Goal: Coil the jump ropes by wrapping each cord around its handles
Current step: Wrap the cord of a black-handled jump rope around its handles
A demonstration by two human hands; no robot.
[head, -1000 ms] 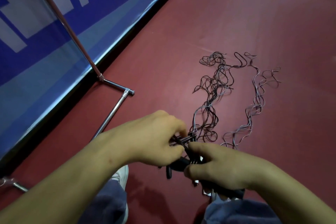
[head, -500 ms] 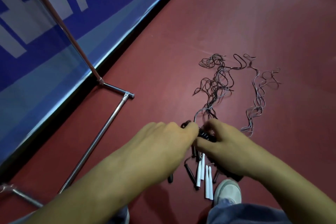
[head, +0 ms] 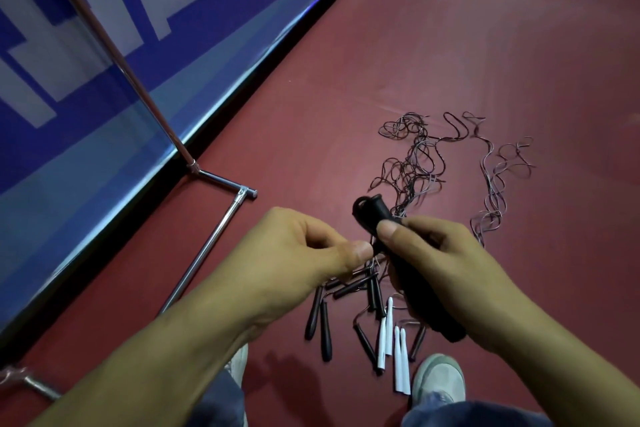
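Blue banner (head: 104, 55), metal stand (head: 211, 239) at 9 o'clock. Left hand (head: 298, 253), centre: fingers curled, grip pinched shut on cord strand (head: 376, 257), just beside held handles. Right hand (head: 443, 263) at 3 o'clock of left: grip wrapped round black handle bundle (head: 372, 215), top end tilted toward 11 o'clock, above red floor (head: 450, 45). Loose black handles (head: 323, 326), white handles (head: 398, 360) on floor at 6 o'clock. Cord tangle (head: 412, 163) sprawls toward 1 o'clock.
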